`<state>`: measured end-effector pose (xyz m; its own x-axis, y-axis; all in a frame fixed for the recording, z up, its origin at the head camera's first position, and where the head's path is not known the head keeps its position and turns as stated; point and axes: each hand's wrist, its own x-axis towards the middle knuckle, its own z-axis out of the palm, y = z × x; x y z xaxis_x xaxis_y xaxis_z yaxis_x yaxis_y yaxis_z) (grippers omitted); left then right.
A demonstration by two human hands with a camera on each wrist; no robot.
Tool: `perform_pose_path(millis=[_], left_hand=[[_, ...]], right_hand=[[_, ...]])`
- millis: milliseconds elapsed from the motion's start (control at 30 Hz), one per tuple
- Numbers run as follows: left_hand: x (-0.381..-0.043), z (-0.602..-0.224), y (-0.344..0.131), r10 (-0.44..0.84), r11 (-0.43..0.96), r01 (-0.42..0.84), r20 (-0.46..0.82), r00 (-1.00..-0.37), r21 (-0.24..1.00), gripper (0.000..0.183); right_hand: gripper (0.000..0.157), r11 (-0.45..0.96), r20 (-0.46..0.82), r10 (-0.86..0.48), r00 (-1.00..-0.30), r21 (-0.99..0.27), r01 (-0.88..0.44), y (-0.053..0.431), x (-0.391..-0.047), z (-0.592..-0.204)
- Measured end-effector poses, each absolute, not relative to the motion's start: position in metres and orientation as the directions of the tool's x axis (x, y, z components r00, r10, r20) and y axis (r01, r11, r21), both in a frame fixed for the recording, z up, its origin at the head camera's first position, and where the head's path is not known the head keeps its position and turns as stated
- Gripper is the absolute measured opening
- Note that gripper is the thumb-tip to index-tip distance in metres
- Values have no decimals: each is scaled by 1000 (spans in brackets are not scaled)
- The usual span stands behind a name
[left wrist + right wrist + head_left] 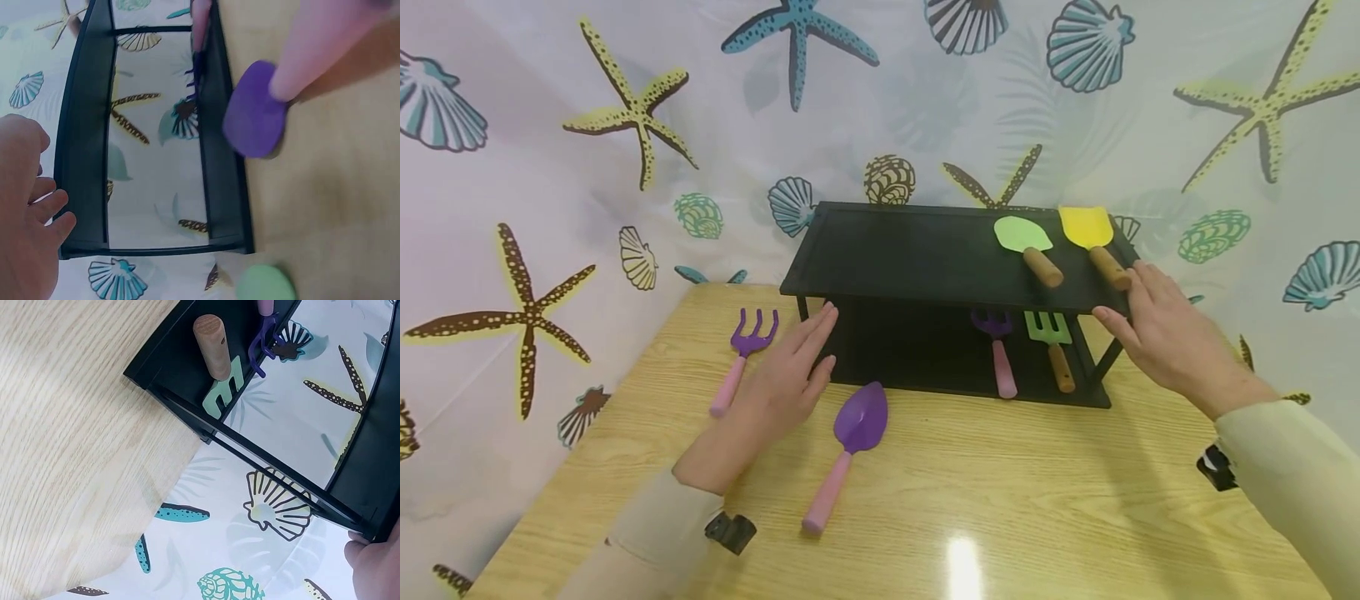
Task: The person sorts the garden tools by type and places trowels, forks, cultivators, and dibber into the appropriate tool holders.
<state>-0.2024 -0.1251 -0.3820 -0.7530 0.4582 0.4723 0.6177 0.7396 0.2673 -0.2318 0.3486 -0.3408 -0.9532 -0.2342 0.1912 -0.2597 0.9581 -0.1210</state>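
Observation:
A black two-tier rack (917,254) stands on the wooden table. My left hand (790,375) is beside its front left corner, fingers straight and holding nothing. My right hand (1180,333) rests at the top tier's front right corner, thumb by the front edge. On the top tier lie a green trowel (1022,235) and a yellow shovel (1087,227), both wood-handled. The lower tier bears a purple hand fork (1003,367) with a pink handle and a green hand fork (1060,367). A purple trowel (861,417) lies in front of the rack.
Another purple hand fork (730,383) lies on the table left of the rack. A pale green rounded thing (265,284) shows partly in the left wrist view. Behind the rack hangs a white cloth (880,125) printed with shells and starfish.

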Motion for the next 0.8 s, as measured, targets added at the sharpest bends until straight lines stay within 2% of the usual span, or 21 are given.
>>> perform_pose_path(millis=[233,400,600,667,800], left_hand=[[-171,-409,-124,484,728,609,391,-783,316,63],[-154,-427,-121,499,748,605,369,-784,273,61],[-134,-448,-122,597,702,688,375,-709,185,56],[-130,-452,-121,633,680,710,343,-695,183,56],[-121,-457,-118,675,686,700,186,-714,197,62]], right_hand=[[84,958,206,-232,-951,-119,-260,349,-232,-340],[83,957,217,-229,-949,-128,-261,349,-232,-341],[83,956,217,-229,-949,-134,-261,348,-233,-341],[84,958,216,-224,-950,-132,-256,348,-233,-341],[85,961,206,-220,-954,-123,-248,347,-234,-341]])
